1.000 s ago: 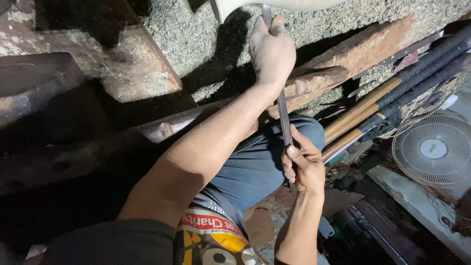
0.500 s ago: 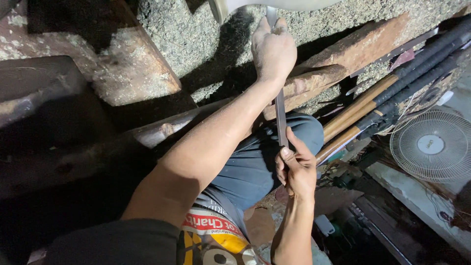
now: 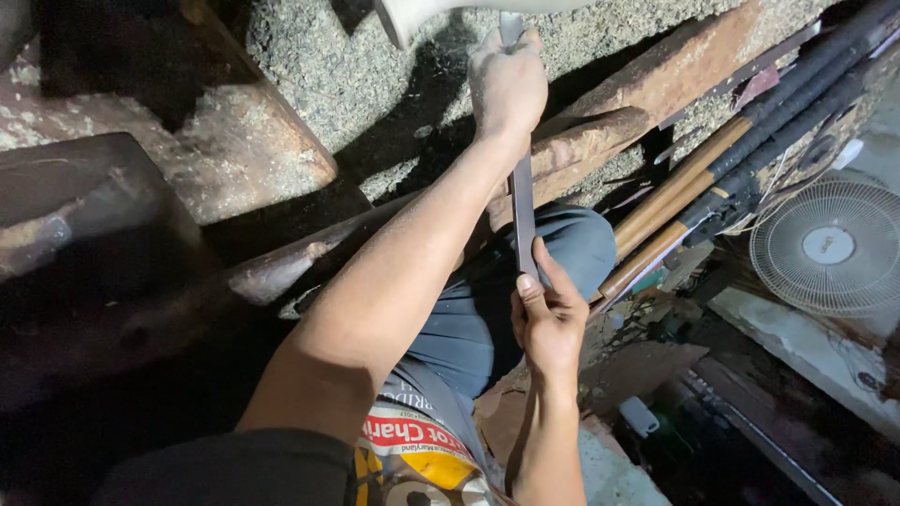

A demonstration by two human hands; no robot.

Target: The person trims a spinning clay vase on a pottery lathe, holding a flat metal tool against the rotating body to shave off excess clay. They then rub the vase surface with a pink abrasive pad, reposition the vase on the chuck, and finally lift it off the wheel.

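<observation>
A long flat grey metal file (image 3: 521,211) runs from my left hand (image 3: 507,82) down to my right hand (image 3: 548,321). My left hand is wrapped around its far end, pressed against a pale rounded object (image 3: 441,13) at the top edge. My right hand pinches the near end between thumb and fingers, above my knee in grey trousers (image 3: 487,314). The file's far tip is hidden behind my left hand.
Rusty steel beams (image 3: 647,103) and a gritty concrete surface (image 3: 328,75) lie ahead. Several long wooden and black-wrapped handles (image 3: 750,141) lean at the right. A white fan (image 3: 830,245) lies at the far right, with debris beneath.
My right hand has slid up the file toward my left hand. The left hand stays at the pale object.
</observation>
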